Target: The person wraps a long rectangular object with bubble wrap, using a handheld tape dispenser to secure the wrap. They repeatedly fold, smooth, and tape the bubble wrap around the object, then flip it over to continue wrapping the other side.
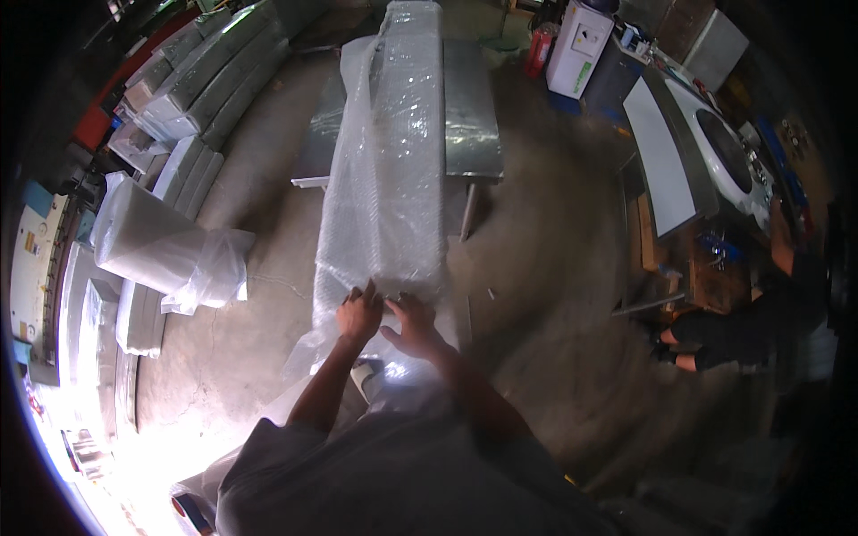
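A long box-shaped piece in clear bubble wrap point(393, 179) stretches away from me over a metal table point(472, 116). A loose flap of the wrap runs along its left side. Both my hands are at its near end, close together. My left hand point(359, 314) is closed on the bubble wrap, its fingertips bent into the film. Beside it my right hand point(415, 325) rests on the wrapped surface, fingers stretched to the left and thumb apart. Below my hands, a shiny part of the near end catches bright light.
At left, several long wrapped pieces point(210, 76) are stacked, near a foam-like wrapped bundle point(147, 237). Back right are a red fire extinguisher point(540, 50) and a white water dispenser point(581, 49). Another person point(760, 322) is by the right-hand workbench point(688, 192).
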Motion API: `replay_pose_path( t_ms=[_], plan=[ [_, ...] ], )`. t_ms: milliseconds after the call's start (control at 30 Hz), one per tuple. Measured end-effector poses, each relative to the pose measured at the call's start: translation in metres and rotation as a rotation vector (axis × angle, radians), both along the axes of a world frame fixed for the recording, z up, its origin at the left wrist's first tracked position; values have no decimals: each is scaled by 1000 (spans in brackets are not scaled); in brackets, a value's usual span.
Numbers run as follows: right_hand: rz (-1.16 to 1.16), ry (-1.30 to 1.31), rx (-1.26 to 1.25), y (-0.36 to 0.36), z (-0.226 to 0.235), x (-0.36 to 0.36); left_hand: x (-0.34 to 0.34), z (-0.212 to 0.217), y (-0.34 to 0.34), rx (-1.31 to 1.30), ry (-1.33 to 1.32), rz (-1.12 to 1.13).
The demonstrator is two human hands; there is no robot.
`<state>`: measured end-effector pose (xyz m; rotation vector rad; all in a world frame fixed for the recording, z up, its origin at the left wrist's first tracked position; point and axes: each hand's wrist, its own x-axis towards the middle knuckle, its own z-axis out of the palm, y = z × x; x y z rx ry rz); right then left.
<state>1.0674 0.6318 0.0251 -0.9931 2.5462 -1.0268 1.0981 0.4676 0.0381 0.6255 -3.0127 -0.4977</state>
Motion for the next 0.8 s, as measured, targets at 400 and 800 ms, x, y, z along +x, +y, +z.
replay_pose_path(
  t_ms=[400, 800],
  plan=[
    [-41, -170, -561, 76, -5, -219, -13, 10, 24, -36, 8, 235],
    [-393, -645, -82, 309, -140, -382, -38, 26, 47, -36, -152, 412]
  ],
)
